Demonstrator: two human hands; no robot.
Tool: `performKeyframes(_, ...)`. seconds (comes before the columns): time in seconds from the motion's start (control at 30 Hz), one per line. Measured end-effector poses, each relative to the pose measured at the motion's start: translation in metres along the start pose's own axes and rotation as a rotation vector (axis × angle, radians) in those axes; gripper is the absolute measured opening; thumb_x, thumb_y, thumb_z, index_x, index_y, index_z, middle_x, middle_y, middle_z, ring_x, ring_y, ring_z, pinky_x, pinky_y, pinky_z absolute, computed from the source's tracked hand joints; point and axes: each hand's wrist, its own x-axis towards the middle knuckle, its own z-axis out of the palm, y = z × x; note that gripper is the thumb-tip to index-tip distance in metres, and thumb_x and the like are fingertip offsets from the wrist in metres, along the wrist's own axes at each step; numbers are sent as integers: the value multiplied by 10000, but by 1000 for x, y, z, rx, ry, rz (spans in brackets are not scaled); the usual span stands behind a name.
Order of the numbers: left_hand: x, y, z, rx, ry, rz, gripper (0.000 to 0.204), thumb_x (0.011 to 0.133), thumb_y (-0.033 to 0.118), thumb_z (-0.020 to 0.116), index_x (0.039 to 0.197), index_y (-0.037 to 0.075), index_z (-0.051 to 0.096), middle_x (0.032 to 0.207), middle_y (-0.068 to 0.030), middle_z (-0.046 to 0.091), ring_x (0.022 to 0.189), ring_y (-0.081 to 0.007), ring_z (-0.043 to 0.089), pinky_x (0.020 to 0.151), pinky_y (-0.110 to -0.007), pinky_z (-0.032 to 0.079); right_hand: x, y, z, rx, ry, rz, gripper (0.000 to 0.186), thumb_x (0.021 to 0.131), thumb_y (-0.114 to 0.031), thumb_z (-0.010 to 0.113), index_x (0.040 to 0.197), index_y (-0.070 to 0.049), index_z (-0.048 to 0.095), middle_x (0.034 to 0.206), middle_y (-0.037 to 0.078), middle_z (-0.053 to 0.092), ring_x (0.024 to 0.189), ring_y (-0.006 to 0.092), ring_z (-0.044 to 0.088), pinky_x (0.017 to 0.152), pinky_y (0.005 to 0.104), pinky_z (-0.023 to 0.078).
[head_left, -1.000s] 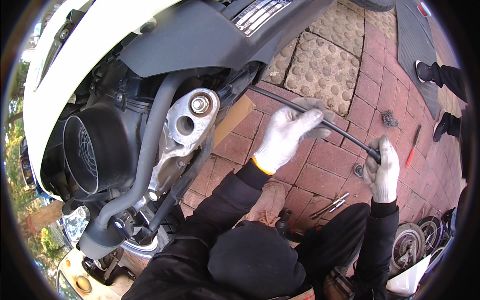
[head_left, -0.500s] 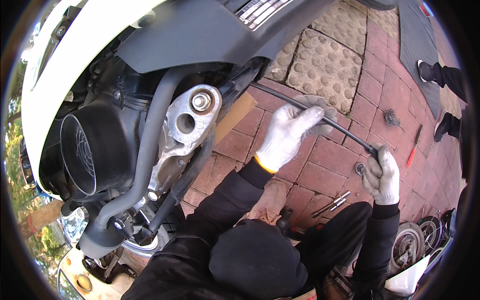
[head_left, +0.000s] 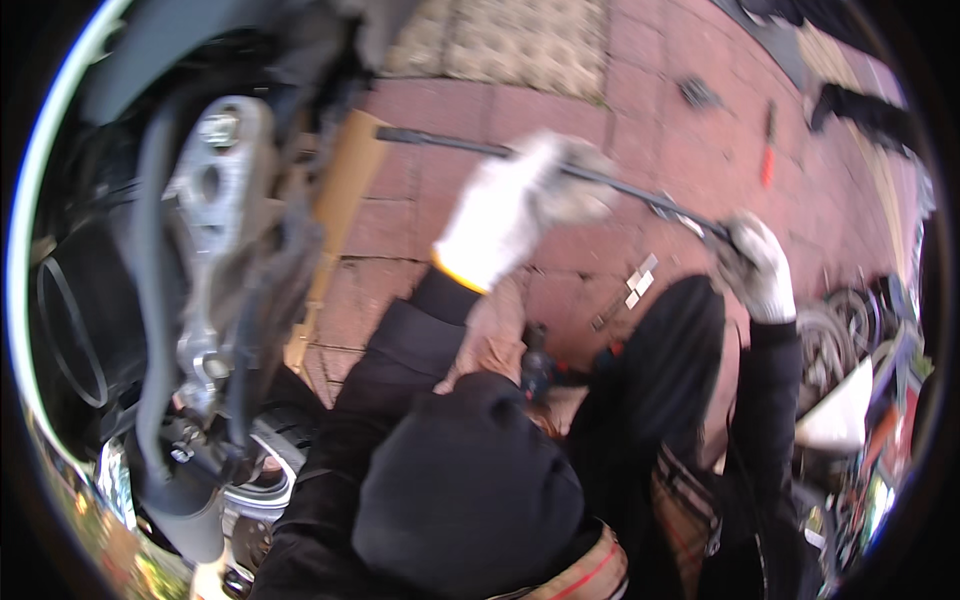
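The person holds a long black rod (head_left: 450, 143) with both hands, above a ground of red paving bricks (head_left: 640, 110). The left hand (head_left: 520, 195), in a white glove with a yellow edge at the wrist, is closed around the rod near its middle part. The right hand (head_left: 757, 262), gloved as well, grips around the right end. From left to right in the view, the rod slopes a little downward. Its left end appears at the edge of a cardboard piece (head_left: 345, 200); whether the two touch, one cannot tell, since the view is blurred. At the left side is a motorcycle (head_left: 150, 70), with a silver metal bracket (head_left: 242, 165) and a grey tube (head_left: 152, 260). On the bricks, beyond the rod, lie a grey tangled ball (head_left: 697, 93) and a thin tool with red handle (head_left: 768, 165). Some small metal pieces (head_left: 640, 281) lie near the person's bent knee (head_left: 660, 360).
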Motion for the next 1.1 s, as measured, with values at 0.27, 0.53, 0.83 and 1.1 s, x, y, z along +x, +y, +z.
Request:
performKeyframes(0.27, -44, -11, -41, -40, 549, 150, 576, 1129, 483, 553, 1198, -81, 651, 1130, -294, 758, 944, -358, 787, 828, -422, 657, 18, 40, -14, -990, 118, -363, 329, 988, -244, 682, 1191, 13, 721, 1057, 142, 760, 976, 258, 734, 878, 377, 565)
performKeyframes(0.53, -86, -34, -55, 51, 570, 146, 538, 1131, 484, 550, 1137, -41, 667, 1033, -258, 777, 773, -282, 783, 671, -356, 649, 92, 102, -58, -1389, -95, -248, 246, 788, -189, 767, 987, -55, 819, 1026, 190, 786, 1046, 363, 743, 934, 459, 575)
performKeyframes(0.83, -86, -43, -18, 424, 472, 39, 523, 1173, 414, 465, 1095, -33, 726, 969, -140, 789, 772, -192, 754, 728, -329, 622, 125, 130, -62, -1787, -226, -285, 289, 780, -247, 724, 884, 6, 820, 932, 294, 762, 897, 447, 759, 846, 508, 604)
performKeyframes(1.1, -83, -37, 7, 399, 343, -20, 326, 1134, 292, 583, 1152, -1, 723, 1006, -95, 784, 804, -164, 754, 719, -292, 594, 104, 81, -38, -1245, -179, -167, 215, 804, -162, 734, 895, 30, 766, 856, 219, 772, 828, 340, 767, 785, 428, 600)
